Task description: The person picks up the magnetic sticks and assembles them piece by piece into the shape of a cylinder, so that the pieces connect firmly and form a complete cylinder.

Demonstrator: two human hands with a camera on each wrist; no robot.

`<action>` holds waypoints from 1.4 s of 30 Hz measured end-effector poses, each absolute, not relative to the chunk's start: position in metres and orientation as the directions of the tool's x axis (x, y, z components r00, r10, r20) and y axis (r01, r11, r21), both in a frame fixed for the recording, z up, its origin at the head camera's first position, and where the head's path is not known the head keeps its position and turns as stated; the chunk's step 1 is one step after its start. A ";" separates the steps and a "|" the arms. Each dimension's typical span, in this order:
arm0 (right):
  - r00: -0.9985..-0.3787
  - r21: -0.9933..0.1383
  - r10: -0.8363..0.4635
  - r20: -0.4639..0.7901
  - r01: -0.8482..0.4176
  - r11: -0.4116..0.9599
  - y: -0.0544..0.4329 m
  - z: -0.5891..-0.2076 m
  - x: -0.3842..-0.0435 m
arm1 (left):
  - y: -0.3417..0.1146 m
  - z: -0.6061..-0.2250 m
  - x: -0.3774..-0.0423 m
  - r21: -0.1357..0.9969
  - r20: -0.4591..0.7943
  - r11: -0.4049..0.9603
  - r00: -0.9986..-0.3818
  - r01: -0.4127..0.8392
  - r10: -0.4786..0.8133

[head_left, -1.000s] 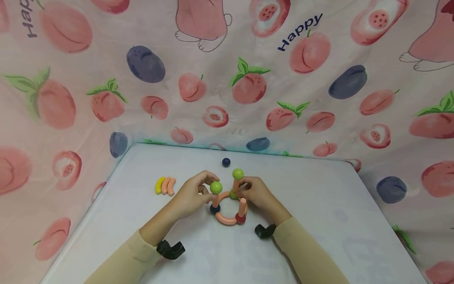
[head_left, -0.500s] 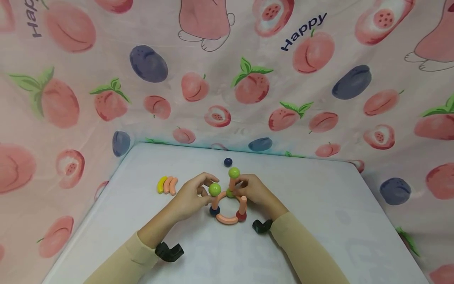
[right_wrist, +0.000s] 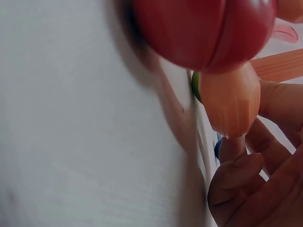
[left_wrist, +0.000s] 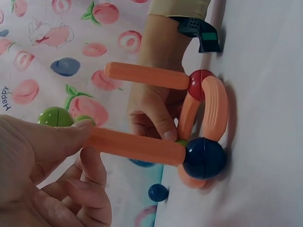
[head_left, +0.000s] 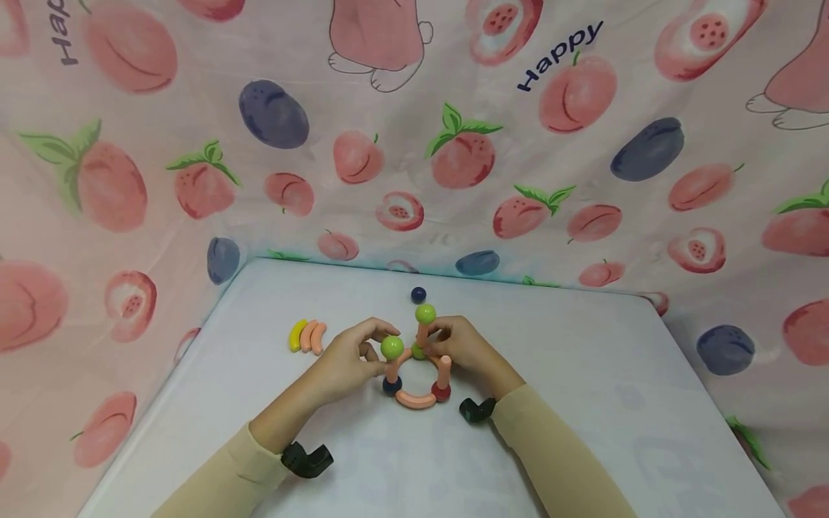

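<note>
A toy ring of curved orange rods (head_left: 416, 400) and balls lies on the table, with upright orange rods on it. My left hand (head_left: 355, 357) pinches the left upright rod (left_wrist: 137, 146) between thumb and fingers, just below its green top ball (head_left: 392, 347); this rod rises from a navy ball (left_wrist: 206, 158). At the back, my right hand (head_left: 463, 345) pinches another upright rod (head_left: 423, 333) near the lower green ball (head_left: 418, 351). A second green ball (head_left: 425, 314) caps that rod. The front-right rod (head_left: 444, 371) stands on a red ball (head_left: 441, 392), its top bare.
One yellow curved rod (head_left: 297, 335) and two orange curved rods (head_left: 312, 337) lie side by side at the left. Behind the ring sits a loose navy ball (head_left: 418, 295). A fruit-print cloth (head_left: 440, 237) hangs along the table's back edge.
The back upright rod and its green ball have shifted slightly left with my right hand. My left hand keeps its place at the left rod. The head view has drifted a little.
</note>
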State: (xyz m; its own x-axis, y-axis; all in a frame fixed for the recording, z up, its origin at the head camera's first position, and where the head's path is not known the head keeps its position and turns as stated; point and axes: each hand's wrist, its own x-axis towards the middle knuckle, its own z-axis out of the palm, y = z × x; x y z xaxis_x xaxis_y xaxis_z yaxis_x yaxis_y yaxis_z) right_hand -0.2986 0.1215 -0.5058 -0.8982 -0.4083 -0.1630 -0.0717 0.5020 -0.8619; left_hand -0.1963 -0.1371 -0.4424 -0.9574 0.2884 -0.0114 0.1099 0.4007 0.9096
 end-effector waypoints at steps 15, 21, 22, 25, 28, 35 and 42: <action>-0.904 -0.854 -0.404 -0.140 -0.096 0.511 0.121 -0.503 -0.297 | -0.206 -0.441 -0.226 0.908 -0.035 0.418 -0.993 0.015 0.112; -0.902 -0.854 -0.416 -0.118 -0.122 0.506 0.122 -0.503 -0.296 | -0.228 -0.455 -0.240 0.918 -0.083 0.393 -0.995 -0.055 0.054; -0.902 -0.854 -0.416 -0.116 -0.124 0.506 0.122 -0.503 -0.296 | -0.230 -0.457 -0.241 0.917 -0.082 0.395 -0.995 -0.055 0.053; -0.903 -0.856 -0.415 -0.109 -0.126 0.501 0.123 -0.503 -0.295 | -0.234 -0.464 -0.244 0.902 -0.079 0.427 -0.996 -0.056 0.034; -0.903 -0.858 -0.419 -0.097 -0.138 0.495 0.122 -0.503 -0.294 | -0.236 -0.469 -0.246 0.883 -0.081 0.465 -0.997 -0.070 0.004; -0.907 -0.862 -0.411 -0.097 -0.130 0.490 0.121 -0.502 -0.292 | -0.235 -0.474 -0.248 0.836 -0.094 0.540 -0.995 -0.098 -0.035; -0.909 -0.866 -0.405 -0.103 -0.118 0.486 0.122 -0.503 -0.292 | -0.225 -0.482 -0.250 0.750 -0.090 0.658 -0.996 -0.071 -0.005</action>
